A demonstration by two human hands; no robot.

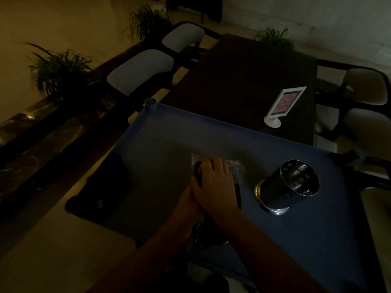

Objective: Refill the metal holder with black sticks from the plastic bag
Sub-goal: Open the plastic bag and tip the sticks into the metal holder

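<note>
A clear plastic bag (237,166) of black sticks (238,194) lies on the blue tabletop (169,144) in dim light. My right hand (213,182) rests on top of it, fingers curled over the bag's far end. My left hand (189,199) lies under the right one, against the bag's left side, and is mostly covered. The bag's near end (208,229) shows below both wrists. To the right of my hands stands the shiny metal holder (289,185), apart from them, with its open mouth tilted toward me.
Beyond the blue top runs a long dark table (243,81) with a white framed sign stand (283,106). Chairs with pale seats (141,70) flank it on both sides. Potted plants (59,70) line a ledge at the left. Pale floor lies at the lower left.
</note>
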